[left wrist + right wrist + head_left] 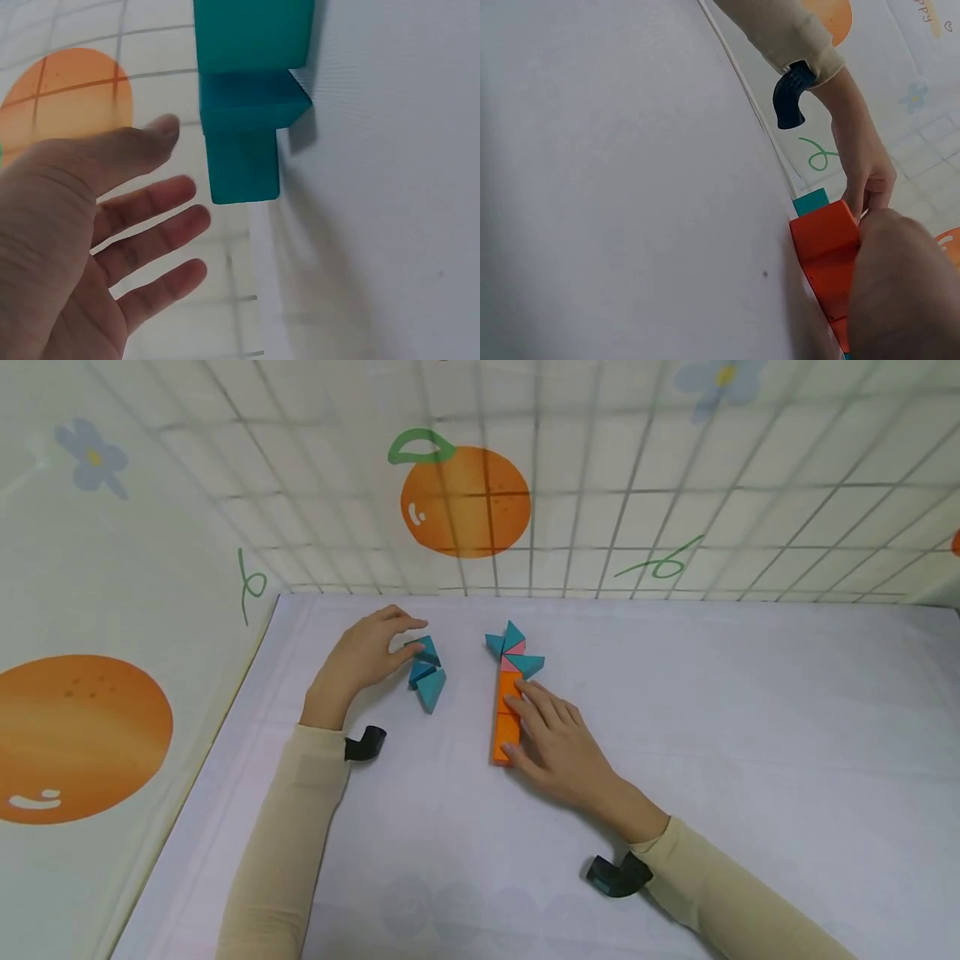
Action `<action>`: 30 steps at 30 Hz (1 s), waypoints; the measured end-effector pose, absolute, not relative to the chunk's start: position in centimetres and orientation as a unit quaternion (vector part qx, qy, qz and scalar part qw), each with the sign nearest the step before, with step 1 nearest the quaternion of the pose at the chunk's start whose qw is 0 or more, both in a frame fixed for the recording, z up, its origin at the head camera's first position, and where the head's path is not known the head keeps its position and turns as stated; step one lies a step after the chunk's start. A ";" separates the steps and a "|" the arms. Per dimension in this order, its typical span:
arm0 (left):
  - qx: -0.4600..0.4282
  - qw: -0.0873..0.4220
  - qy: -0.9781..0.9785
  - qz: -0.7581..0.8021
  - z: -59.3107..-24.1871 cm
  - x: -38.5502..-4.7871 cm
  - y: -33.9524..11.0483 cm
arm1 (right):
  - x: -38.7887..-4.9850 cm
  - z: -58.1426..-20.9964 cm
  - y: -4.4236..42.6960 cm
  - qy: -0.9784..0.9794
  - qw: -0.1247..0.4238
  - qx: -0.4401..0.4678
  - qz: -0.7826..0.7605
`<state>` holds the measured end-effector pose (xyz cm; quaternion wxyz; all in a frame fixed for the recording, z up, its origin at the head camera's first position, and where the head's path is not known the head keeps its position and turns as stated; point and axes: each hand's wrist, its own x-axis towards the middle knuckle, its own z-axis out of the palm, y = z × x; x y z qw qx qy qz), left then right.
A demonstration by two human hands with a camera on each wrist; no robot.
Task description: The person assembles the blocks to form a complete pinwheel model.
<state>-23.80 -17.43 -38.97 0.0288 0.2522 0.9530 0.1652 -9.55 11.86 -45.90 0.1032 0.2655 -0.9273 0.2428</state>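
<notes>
Far left: pale wall sheet [45,568] with a printed orange [82,739]. Left hand [367,652], beige sleeve [288,835]: thumb and fingers loosely spread, grasping nothing. Head view has the thumb overlapping the teal wedges [431,689]; left wrist view shows a gap there, plus the wedges' thick, smooth, matte sides.

Centre: teal blades [527,664] and pink wedges [508,663] fan out at the far end of an orange column [506,731] of blocks, flat on the white tabletop [420,827]. Back wall [585,460] carries grid lines.

Right of column: right hand [558,739], fingers mostly straight, fingertips and thumb resting on the orange. Right wrist view adds the column's end face, a dark speck [765,274] on the tabletop, and partial wall lettering [922,9].
</notes>
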 end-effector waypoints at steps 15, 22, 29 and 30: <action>0.270 0.028 0.951 0.149 -39.2 -23.4 -16.3 | -9.5 -45.7 11.9 -0.928 0.099 0.265 0.244; 0.275 0.014 0.949 0.151 -39.3 -23.2 -16.3 | -9.4 -45.6 11.8 -0.928 0.097 0.265 0.242; 0.294 -0.006 0.942 0.162 -39.5 -23.1 -15.9 | -9.5 -45.8 11.9 -0.927 0.104 0.267 0.243; 0.297 -0.007 0.941 0.164 -39.5 -23.1 -15.8 | -9.5 -45.8 11.9 -0.926 0.105 0.267 0.244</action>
